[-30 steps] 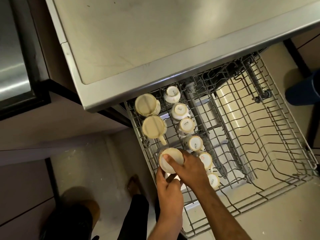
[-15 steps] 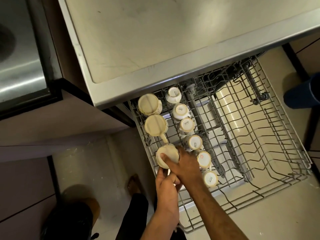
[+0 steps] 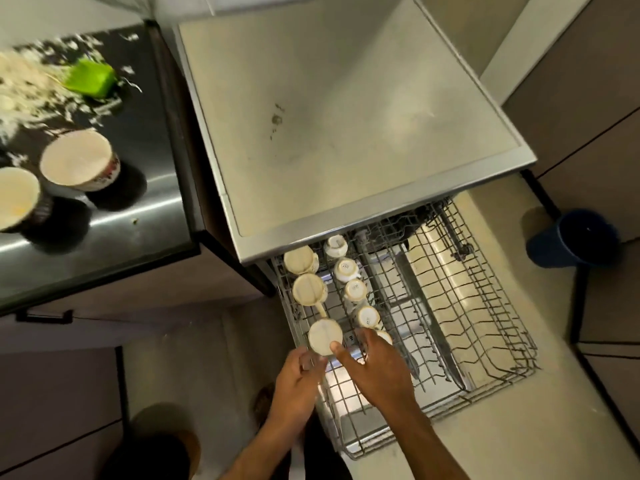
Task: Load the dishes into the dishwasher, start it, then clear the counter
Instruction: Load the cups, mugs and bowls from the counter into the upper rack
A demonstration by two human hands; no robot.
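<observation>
The dishwasher's upper wire rack is pulled out below the open machine's steel top. Upside-down cream mugs stand in its left column, and a row of small cups runs beside them. The nearest mug sits upside down in the rack. My right hand hovers over the rack with fingers spread, its thumb touching this mug's near edge. My left hand is just below the mug, fingers loosely curled and blurred, holding nothing that I can make out.
On the dark counter at the left stand two bowls and a green sponge among white scraps. A blue bin stands on the floor at the right. The rack's right half has bare wires.
My right hand has lifted its grip off the mug and spread its fingers. The mug now rests in the rack. My view has tilted up and left, bringing the counter in.
</observation>
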